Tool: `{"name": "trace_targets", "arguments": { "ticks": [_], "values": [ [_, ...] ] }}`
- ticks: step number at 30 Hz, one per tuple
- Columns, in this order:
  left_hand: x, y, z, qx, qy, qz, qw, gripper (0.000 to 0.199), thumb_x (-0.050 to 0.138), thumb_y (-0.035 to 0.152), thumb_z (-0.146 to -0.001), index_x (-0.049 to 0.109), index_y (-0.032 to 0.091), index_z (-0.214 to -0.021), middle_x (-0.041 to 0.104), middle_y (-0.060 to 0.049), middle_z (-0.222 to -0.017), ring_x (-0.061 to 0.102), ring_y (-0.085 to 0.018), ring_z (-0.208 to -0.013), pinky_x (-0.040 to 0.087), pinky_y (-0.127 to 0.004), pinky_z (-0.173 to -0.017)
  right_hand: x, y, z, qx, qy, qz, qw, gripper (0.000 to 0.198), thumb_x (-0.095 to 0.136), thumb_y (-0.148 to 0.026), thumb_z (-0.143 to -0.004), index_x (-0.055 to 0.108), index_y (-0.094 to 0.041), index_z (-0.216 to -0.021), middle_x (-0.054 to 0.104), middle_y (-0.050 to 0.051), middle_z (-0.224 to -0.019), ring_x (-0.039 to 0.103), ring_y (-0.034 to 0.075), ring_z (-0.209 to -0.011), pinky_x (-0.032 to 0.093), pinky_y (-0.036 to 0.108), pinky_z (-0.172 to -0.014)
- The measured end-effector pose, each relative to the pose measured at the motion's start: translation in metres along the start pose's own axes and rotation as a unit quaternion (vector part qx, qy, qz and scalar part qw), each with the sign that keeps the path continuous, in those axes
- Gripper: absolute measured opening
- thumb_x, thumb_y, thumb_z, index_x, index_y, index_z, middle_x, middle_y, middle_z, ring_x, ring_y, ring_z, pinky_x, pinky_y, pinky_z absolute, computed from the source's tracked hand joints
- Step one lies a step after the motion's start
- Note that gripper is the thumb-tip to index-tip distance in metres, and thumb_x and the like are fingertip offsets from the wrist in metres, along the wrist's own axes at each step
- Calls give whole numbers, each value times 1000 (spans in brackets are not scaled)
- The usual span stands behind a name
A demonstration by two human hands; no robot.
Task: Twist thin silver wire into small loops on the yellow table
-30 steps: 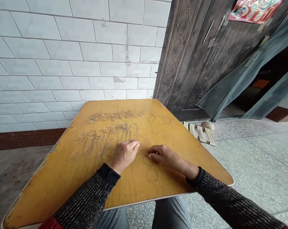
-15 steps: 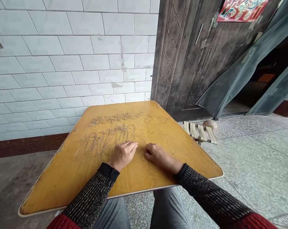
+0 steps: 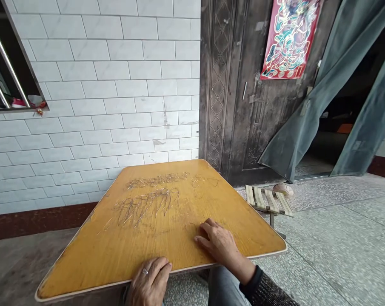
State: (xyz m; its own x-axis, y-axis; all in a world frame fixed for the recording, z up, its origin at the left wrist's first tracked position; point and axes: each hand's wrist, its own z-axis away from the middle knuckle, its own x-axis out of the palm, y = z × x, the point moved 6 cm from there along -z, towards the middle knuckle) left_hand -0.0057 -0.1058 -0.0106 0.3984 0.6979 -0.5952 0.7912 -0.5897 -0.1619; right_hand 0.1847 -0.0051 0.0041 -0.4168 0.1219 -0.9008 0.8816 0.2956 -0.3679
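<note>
White rectangular wall tiles [image 3: 122, 89] back your single yellow wooden table [image 3: 115, 259], bearing two rows of thin, looped dark wires [image 3: 162, 193] at far left, too tangled to count. Your right hand [image 3: 219, 241] lies loosely spread, hiding some near-right tabletop, just beside one thin curved wire [image 3: 192, 224]. Your left hand [image 3: 149, 282] bends at the near edge; its grasp you cannot tell. One cream-striped stool [image 3: 259, 198] stands right.

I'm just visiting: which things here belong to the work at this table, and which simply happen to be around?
Seemingly part of the work: thin looped strands lying in rows; the table under them; the left hand and right hand.

Apparently just around: the striped stool; the red-edged poster; the grey curtain; the dark door.
</note>
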Motion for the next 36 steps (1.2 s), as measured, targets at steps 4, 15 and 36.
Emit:
{"name": "trace_targets", "arguments": {
  "ticks": [4, 15, 36],
  "values": [
    [7, -2, 6, -18, 70, -32, 997, 29, 34, 13, -89, 61, 20, -95, 68, -3, -87, 61, -16, -81, 45, -29, -74, 4, -8, 6, 16, 38, -14, 999, 14, 47, -26, -84, 59, -21, -85, 61, 3, -94, 60, 17, -86, 37, 23, -66],
    [1, 3, 2, -41, 74, -26, 996, 30, 33, 15, -89, 62, 21, -94, 67, -3, -84, 62, -14, -77, 47, -26, -70, 9, -1, 7, 34, 78, -22, 996, 17, 43, -25, -86, 57, -21, -79, 62, 1, -87, 60, 14, -80, 33, 22, -61],
    [2, 3, 4, -16, 23, -32, 999, 30, 36, 11, -87, 61, 20, -101, 67, -4, -91, 61, -16, -86, 46, -29, -79, 3, -3, 9, 43, 79, -17, 996, 20, 43, -28, -86, 61, -20, -80, 62, 2, -87, 60, 14, -79, 33, 22, -62]
  ]
}}
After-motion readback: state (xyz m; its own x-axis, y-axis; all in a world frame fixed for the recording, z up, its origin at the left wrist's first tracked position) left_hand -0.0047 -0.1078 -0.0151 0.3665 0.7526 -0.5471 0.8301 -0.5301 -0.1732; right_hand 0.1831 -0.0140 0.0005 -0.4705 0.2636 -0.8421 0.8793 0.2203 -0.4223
